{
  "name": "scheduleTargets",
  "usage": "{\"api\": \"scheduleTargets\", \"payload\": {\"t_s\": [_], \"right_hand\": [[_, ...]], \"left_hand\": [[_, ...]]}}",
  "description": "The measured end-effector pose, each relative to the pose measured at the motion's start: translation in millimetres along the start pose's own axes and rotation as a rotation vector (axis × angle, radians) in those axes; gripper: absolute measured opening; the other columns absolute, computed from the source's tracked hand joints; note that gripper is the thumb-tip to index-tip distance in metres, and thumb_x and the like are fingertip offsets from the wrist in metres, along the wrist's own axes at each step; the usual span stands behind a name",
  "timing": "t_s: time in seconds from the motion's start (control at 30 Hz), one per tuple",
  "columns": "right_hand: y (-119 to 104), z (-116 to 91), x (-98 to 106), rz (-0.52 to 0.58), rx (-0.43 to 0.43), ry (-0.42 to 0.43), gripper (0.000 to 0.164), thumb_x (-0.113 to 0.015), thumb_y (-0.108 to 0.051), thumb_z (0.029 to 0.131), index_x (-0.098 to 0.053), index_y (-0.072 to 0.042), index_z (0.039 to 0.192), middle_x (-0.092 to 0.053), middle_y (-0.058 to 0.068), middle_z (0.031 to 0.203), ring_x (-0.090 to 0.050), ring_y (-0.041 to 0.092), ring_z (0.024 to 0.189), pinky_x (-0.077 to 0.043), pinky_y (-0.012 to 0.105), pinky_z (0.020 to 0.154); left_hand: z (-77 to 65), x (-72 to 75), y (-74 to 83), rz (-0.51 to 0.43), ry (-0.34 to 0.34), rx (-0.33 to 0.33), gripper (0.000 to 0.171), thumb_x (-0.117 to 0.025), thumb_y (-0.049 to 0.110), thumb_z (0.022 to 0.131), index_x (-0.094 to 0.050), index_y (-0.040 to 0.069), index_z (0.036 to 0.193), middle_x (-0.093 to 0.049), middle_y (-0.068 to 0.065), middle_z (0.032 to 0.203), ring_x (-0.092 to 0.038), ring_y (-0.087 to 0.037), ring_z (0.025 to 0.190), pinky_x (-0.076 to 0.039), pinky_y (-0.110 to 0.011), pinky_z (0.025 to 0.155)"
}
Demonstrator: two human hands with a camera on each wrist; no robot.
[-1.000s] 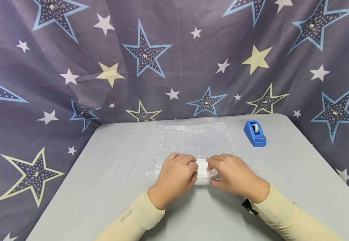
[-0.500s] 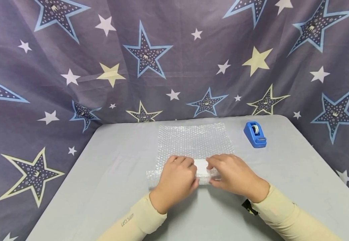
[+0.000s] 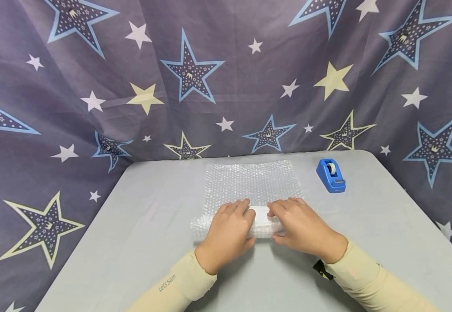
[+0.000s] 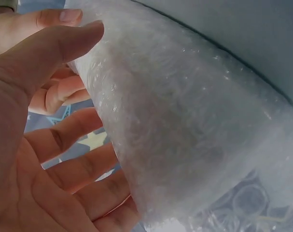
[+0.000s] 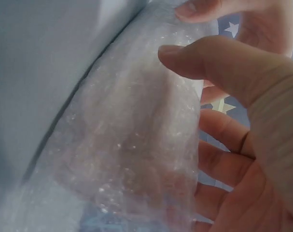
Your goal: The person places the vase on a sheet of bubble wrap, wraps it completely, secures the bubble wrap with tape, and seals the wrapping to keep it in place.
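Observation:
A sheet of bubble wrap (image 3: 251, 180) lies flat on the table, its near end rolled around a white object (image 3: 262, 214) that is mostly covered. My left hand (image 3: 227, 232) holds the roll left of its middle, thumb on the near side and fingers over the far side. Opposite it, my right hand (image 3: 305, 225) grips the same roll from the right in the same way. In the left wrist view the thumb (image 4: 71, 41) lies along the cloudy plastic (image 4: 175, 125). The right wrist view has the right thumb (image 5: 185, 60) against the wrap, with its fingers behind.
A blue tape dispenser (image 3: 331, 175) with a roll of tape stands at the back right of the grey-covered table (image 3: 144, 216). Behind the table's far edge hangs a dark curtain (image 3: 234, 86) with stars.
My left hand has shifted slightly, its thumb moving to the near side of the roll and its fingers stretching over the top. The right hand stays nearly in place.

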State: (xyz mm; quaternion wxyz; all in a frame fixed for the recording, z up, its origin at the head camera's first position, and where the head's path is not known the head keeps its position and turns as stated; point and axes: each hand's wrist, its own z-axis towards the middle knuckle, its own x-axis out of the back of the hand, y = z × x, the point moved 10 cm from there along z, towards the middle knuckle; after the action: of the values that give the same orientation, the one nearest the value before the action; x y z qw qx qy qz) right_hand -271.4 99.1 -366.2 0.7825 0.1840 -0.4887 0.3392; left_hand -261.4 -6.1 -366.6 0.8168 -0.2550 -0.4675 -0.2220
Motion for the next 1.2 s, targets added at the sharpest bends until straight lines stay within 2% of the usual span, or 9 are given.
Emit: {"api": "scheduleTargets", "payload": {"t_s": [0.23,0.47,0.67,1.0,1.2], "right_hand": [[3,-2,-6,0.006,-0.052,-0.033,0.059,-0.095,-0.032,0.064,-0.065,-0.011,0.110,-0.071,0.007,0.125,-0.068,0.027,0.116,-0.042,0.066,0.108],[6,-2,-12,-0.014,-0.070,-0.040,0.067,-0.097,-0.031,0.060,-0.060,-0.012,0.112,-0.068,0.004,0.122,-0.066,0.026,0.115,-0.039,0.067,0.110],[7,-2,-14,-0.022,-0.077,-0.029,0.069,-0.097,-0.030,0.059,-0.058,-0.012,0.113,-0.067,0.003,0.120,-0.066,0.027,0.113,-0.036,0.068,0.112],[10,-2,-18,-0.024,-0.076,-0.009,0.072,-0.096,-0.028,0.058,-0.056,-0.011,0.115,-0.066,0.005,0.121,-0.066,0.028,0.113,-0.037,0.070,0.111],[11,-2,-19,-0.016,-0.077,-0.005,0.071,-0.096,-0.027,0.059,-0.056,-0.010,0.115,-0.067,0.007,0.126,-0.065,0.029,0.116,-0.035,0.071,0.110]], "left_hand": [[-1.0,-5.7,-2.1,-0.011,-0.037,0.030,0.059,-0.092,0.039,0.064,-0.064,0.011,0.109,-0.067,-0.015,0.133,-0.068,-0.032,0.119,-0.055,-0.049,0.098],[-1.1,-17.9,-1.4,0.016,-0.103,0.057,0.069,-0.094,0.037,0.063,-0.056,0.011,0.114,-0.064,-0.017,0.135,-0.066,-0.037,0.123,-0.053,-0.057,0.100],[-1.2,-21.8,-0.5,0.026,-0.091,0.059,0.065,-0.093,0.032,0.064,-0.055,0.011,0.112,-0.066,-0.016,0.131,-0.065,-0.038,0.123,-0.051,-0.059,0.101],[-2.0,-27.6,1.5,0.042,-0.070,0.041,0.047,-0.084,0.018,0.076,-0.053,0.008,0.110,-0.063,-0.018,0.132,-0.063,-0.039,0.126,-0.050,-0.062,0.102],[-1.8,-29.9,0.1,0.067,-0.059,0.044,0.028,-0.071,0.009,0.088,-0.053,0.007,0.110,-0.063,-0.016,0.130,-0.063,-0.037,0.126,-0.051,-0.061,0.101]]}}
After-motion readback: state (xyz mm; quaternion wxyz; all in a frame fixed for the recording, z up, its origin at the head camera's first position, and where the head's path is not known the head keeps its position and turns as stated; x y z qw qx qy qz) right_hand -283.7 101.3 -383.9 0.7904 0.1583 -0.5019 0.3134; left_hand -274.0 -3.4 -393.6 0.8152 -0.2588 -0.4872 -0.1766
